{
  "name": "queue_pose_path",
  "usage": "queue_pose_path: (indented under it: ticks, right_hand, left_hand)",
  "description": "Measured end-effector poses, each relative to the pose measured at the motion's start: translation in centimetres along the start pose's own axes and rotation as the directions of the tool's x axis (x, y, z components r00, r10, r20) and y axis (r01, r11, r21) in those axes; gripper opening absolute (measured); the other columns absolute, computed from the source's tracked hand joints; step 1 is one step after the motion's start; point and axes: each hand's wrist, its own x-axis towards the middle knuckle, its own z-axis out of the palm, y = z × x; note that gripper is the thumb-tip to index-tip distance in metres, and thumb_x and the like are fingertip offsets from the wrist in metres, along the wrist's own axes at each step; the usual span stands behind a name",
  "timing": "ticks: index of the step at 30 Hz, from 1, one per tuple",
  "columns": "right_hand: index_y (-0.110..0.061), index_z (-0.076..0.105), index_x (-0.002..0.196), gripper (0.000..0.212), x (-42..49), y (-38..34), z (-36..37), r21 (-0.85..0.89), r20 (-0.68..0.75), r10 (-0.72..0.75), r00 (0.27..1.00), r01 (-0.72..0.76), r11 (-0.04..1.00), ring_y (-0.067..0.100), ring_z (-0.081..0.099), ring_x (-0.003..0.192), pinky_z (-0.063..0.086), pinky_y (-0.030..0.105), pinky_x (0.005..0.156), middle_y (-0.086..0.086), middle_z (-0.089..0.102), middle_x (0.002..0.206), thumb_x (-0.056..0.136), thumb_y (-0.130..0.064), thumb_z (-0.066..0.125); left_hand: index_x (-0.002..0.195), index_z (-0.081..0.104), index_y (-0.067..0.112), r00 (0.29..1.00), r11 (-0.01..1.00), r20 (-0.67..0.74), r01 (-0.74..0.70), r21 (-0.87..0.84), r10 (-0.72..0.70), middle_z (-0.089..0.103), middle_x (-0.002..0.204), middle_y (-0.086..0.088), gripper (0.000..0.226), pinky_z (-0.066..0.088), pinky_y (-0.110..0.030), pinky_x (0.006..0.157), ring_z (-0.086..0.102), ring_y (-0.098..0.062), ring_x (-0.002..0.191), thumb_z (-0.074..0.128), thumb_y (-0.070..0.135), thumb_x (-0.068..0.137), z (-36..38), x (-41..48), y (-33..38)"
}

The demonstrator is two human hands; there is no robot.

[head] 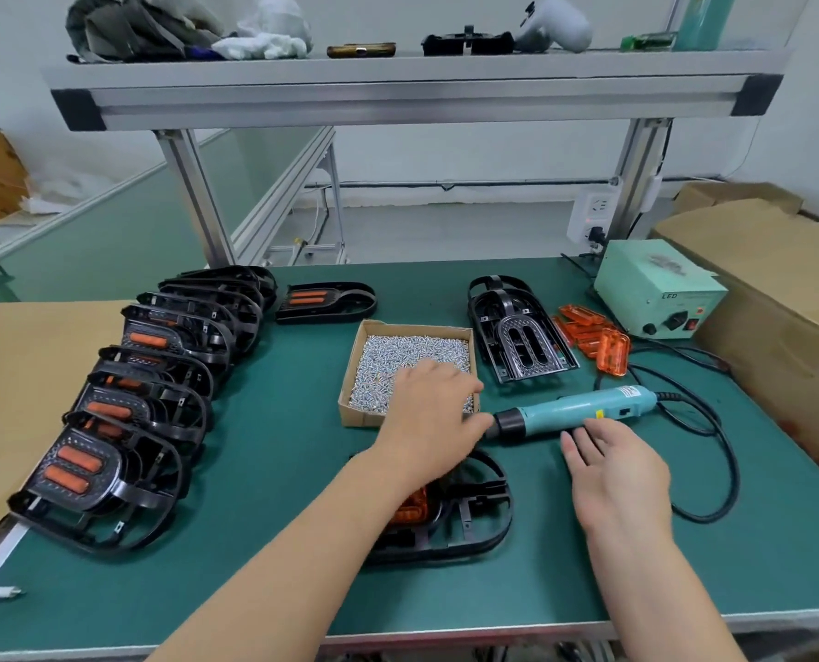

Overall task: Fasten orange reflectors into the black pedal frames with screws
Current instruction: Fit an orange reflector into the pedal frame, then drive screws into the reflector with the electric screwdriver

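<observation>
Left hand hovered loose-fingered over our box of screws; right hand lay open beside the screwdriver. With the pedal frame and its reflector under our forearm, we feared a careless sweep might dislodge it or scatter screws.

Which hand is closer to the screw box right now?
Left. The left hand is over the screw box's near right corner, above the screws. The right hand lies further right, beside the teal screwdriver, clear of the box.
</observation>
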Motion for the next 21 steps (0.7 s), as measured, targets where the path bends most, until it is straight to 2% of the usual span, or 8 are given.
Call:
queue_pose_path:
  ticks: [2,3,4,6,8,11,14,21]
  right_hand:
    - [0.015,0.044,0.137,0.041,0.0,0.1,0.0,0.003,-0.024,-0.003,1.000,0.003,1.000,0.034,0.048,0.136,0.050,0.034,0.100,0.031,0.054,0.137,0.097,0.007,0.048]
    - [0.012,0.051,0.126,0.030,0.3,0.2,-0.1,-0.008,-0.032,-0.002,1.000,0.002,1.000,0.030,0.055,0.130,0.051,0.031,0.096,0.024,0.062,0.119,0.097,0.007,0.049]
    - [0.003,0.054,0.112,0.017,0.4,0.2,0.0,-0.026,-0.019,0.012,1.000,-0.013,1.000,0.026,0.060,0.118,0.050,0.029,0.091,0.016,0.060,0.099,0.097,0.007,0.048]
    - [-0.011,0.048,0.098,0.019,0.4,0.5,0.4,-0.058,0.014,-0.015,1.000,0.015,0.998,0.024,0.049,0.093,0.048,0.027,0.087,0.006,0.043,0.080,0.095,0.008,0.047]
    - [-0.013,0.048,0.106,0.021,0.6,0.6,0.3,-0.083,0.014,-0.071,0.997,0.072,0.994,0.025,0.051,0.094,0.048,0.027,0.089,0.007,0.048,0.088,0.097,0.006,0.047]
    - [-0.004,0.055,0.130,0.028,0.7,0.7,0.2,-0.074,-0.020,-0.095,0.995,0.093,0.993,0.021,0.059,0.115,0.047,0.026,0.086,0.008,0.061,0.114,0.102,-0.006,0.053]
    - [-0.015,0.064,0.107,0.014,0.9,0.5,0.8,-0.103,0.028,-0.098,0.995,0.100,0.990,0.015,0.062,0.094,0.047,0.026,0.076,-0.003,0.068,0.093,0.102,-0.027,0.059]
    - [-0.017,0.062,0.089,0.027,1.9,0.0,3.6,0.047,0.069,-0.068,0.995,0.065,0.997,0.014,0.060,0.068,0.051,0.029,0.071,0.000,0.062,0.072,0.095,-0.044,0.066]
  left_hand:
    - [0.120,0.064,0.022,0.990,0.987,0.132,-0.076,0.144,0.057,0.065,0.114,-0.001,0.046,0.031,-0.041,0.098,0.049,-0.025,0.112,0.054,0.056,0.089,1.0,2.6,2.4]
    - [0.117,0.064,0.021,0.980,0.973,0.186,-0.108,0.204,0.070,0.066,0.114,-0.003,0.048,0.032,-0.042,0.097,0.050,-0.027,0.112,0.055,0.058,0.088,1.7,3.6,3.4]
    - [0.113,0.064,0.019,0.971,0.959,0.228,-0.132,0.251,0.074,0.066,0.114,-0.005,0.048,0.032,-0.042,0.097,0.050,-0.028,0.111,0.057,0.059,0.087,2.2,4.3,4.2]
    - [0.114,0.064,0.016,0.958,0.934,0.278,-0.158,0.322,0.067,0.064,0.117,-0.008,0.049,0.033,-0.042,0.096,0.051,-0.030,0.111,0.061,0.057,0.087,3.1,5.1,5.2]
    - [0.116,0.064,0.014,0.960,0.925,0.273,-0.163,0.344,0.067,0.062,0.118,-0.009,0.047,0.034,-0.041,0.096,0.052,-0.030,0.111,0.062,0.053,0.088,3.7,5.3,5.6]
    - [0.111,0.065,0.014,0.974,0.941,0.209,-0.151,0.302,0.089,0.062,0.114,-0.009,0.040,0.031,-0.041,0.095,0.050,-0.029,0.110,0.060,0.048,0.090,4.0,5.0,5.6]
    - [0.108,0.064,0.016,0.983,0.956,0.129,-0.160,0.245,0.132,0.062,0.110,-0.006,0.037,0.028,-0.041,0.096,0.049,-0.027,0.109,0.059,0.048,0.090,3.5,4.4,5.6]
    - [0.121,0.060,0.021,0.984,0.978,0.022,-0.180,0.104,0.179,0.061,0.113,0.002,0.048,0.027,-0.038,0.102,0.047,-0.022,0.113,0.060,0.054,0.087,0.7,2.3,5.6]
